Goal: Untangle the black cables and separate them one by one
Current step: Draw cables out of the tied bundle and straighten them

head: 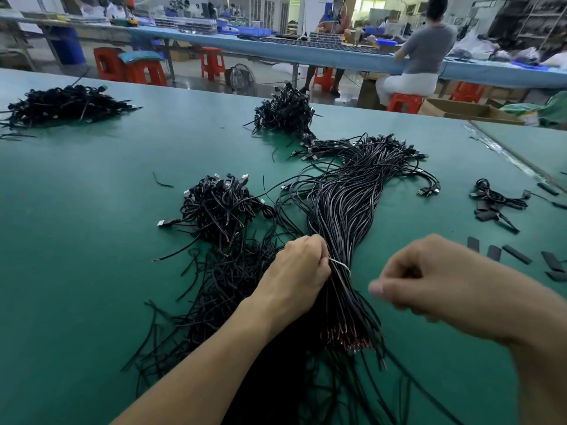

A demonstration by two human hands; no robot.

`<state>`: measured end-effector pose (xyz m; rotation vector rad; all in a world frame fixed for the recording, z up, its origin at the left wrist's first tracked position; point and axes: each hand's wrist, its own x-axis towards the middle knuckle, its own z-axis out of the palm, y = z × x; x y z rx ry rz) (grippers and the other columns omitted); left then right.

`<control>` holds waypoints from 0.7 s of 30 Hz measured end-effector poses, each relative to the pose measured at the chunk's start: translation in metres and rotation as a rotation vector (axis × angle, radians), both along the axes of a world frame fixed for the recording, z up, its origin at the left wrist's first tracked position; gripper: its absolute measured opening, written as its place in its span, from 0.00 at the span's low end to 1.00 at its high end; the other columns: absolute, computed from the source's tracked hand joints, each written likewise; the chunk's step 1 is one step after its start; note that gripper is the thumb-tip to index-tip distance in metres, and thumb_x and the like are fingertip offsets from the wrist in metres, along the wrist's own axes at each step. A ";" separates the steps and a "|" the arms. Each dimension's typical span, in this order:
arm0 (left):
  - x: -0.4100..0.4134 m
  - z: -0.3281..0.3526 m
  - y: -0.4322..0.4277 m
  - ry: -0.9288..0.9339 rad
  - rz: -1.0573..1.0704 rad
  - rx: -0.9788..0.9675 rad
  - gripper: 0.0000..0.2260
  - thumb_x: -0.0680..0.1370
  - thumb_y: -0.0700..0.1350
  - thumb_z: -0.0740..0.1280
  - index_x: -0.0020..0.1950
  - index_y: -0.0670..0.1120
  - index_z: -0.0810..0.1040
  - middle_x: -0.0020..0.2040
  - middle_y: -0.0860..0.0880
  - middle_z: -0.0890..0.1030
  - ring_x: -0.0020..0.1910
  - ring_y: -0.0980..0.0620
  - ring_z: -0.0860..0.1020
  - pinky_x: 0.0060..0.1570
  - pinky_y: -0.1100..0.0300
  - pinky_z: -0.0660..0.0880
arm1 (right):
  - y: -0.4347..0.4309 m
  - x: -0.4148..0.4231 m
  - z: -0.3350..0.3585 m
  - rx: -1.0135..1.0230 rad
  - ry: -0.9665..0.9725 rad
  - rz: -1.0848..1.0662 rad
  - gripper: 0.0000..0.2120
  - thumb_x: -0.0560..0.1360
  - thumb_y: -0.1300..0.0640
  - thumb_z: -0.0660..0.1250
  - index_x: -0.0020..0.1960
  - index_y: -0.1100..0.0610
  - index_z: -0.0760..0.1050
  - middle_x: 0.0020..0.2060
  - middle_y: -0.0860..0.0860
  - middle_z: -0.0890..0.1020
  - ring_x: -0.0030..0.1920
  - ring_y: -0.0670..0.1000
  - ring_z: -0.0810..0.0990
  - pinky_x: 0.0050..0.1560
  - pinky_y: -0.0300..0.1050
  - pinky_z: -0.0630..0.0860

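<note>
left hand [302, 268] grips cable bundle [343, 210] at white tie [341, 265] | right hand [429, 277] blurred, beside bundle

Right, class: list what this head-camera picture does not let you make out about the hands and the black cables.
All in the head view:
Right hand: motion blur, so whether it pinches anything is unclear.
Left hand on the cable bundle: fingertips hidden behind its own knuckles.
Dark cable mass between the forearms: cut off by the bottom edge.
Far pile: connectors too small.
</note>
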<state>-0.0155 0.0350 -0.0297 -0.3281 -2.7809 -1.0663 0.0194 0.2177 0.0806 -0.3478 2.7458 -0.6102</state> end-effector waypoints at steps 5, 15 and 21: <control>-0.001 0.004 0.001 -0.024 -0.004 -0.012 0.05 0.81 0.45 0.61 0.45 0.50 0.71 0.48 0.52 0.78 0.48 0.49 0.75 0.51 0.50 0.75 | -0.038 -0.009 -0.034 0.105 0.072 -0.178 0.14 0.71 0.42 0.70 0.41 0.53 0.77 0.38 0.50 0.80 0.42 0.53 0.80 0.46 0.50 0.79; 0.000 0.007 0.002 -0.087 0.011 0.008 0.04 0.80 0.44 0.61 0.46 0.49 0.72 0.53 0.50 0.79 0.52 0.47 0.76 0.55 0.45 0.74 | -0.055 -0.014 -0.059 0.064 0.121 -0.281 0.07 0.75 0.52 0.63 0.45 0.55 0.75 0.39 0.54 0.74 0.43 0.59 0.74 0.43 0.47 0.72; 0.000 0.004 0.000 -0.046 0.026 0.005 0.05 0.81 0.44 0.61 0.45 0.50 0.71 0.61 0.51 0.76 0.58 0.49 0.75 0.55 0.54 0.72 | -0.011 -0.013 -0.021 -0.128 -0.084 0.011 0.10 0.76 0.54 0.71 0.35 0.53 0.78 0.30 0.46 0.77 0.32 0.45 0.75 0.38 0.47 0.77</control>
